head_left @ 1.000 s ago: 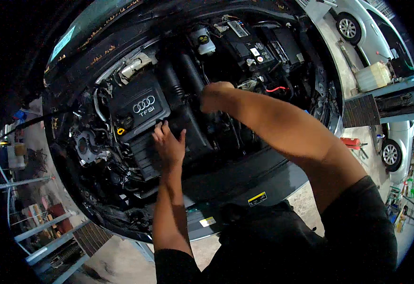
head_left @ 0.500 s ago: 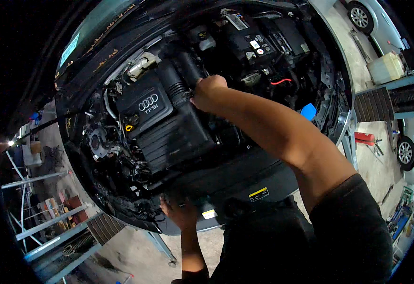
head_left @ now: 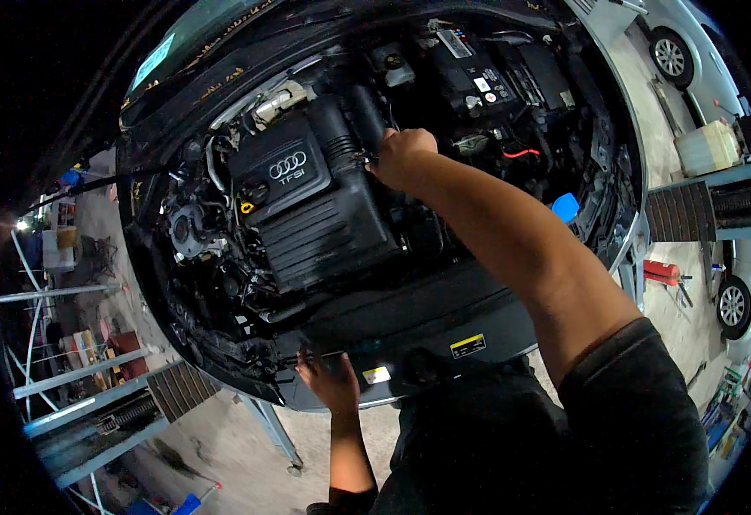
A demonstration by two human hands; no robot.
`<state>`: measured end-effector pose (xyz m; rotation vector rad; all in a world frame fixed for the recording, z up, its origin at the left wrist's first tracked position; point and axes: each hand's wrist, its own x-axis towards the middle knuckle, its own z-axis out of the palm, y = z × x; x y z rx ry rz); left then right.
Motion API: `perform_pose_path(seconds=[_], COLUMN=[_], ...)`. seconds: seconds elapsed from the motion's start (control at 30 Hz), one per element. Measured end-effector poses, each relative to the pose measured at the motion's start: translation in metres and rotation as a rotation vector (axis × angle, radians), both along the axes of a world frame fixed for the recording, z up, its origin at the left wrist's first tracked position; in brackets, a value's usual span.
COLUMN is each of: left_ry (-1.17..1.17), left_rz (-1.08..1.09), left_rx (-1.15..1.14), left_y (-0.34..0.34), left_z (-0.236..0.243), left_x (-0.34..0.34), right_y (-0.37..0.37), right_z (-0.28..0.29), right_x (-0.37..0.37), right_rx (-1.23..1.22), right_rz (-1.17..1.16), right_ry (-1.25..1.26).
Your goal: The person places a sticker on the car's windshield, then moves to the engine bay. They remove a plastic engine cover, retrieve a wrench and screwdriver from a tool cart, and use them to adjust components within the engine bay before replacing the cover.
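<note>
Beside the ribbed black air intake duct of the engine, my right hand is closed. Its fingertips reach the duct's edge near a joint, and the part they grip is hidden. The black plastic engine cover lies just left of that hand. Lower down, my left hand is at the black front panel, left of a small white-and-yellow label. Its fingers bend around a dark piece with a thin light edge, too dark to name.
The battery sits at the far right of the engine bay, with a red cable and a blue cap nearer. Blue lift arms flank the car. A red fire extinguisher and a silver car are at the right.
The whole view has shifted, so the engine sits farther right and slightly higher. My right hand remains at the duct. My left hand stays at the front panel.
</note>
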<state>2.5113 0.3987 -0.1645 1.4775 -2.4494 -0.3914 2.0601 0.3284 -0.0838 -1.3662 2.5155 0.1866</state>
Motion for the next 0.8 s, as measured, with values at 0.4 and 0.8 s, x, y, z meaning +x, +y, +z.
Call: perform_pose_path(seconds=[0.4,0.8], left_ry=[-0.099,-0.118], left_rz=[0.025,0.031], left_rx=[0.045,0.071], left_y=[-0.001,-0.007], left_z=[-0.011,-0.009], left_x=[0.009,-0.001], right_y=[0.0,-0.003], right_z=[0.012,0.001], right_x=[-0.002,-0.002], right_rx=[0.18,0.232], right_rz=[0.064,0.121], right_ry=[-0.088,-0.016])
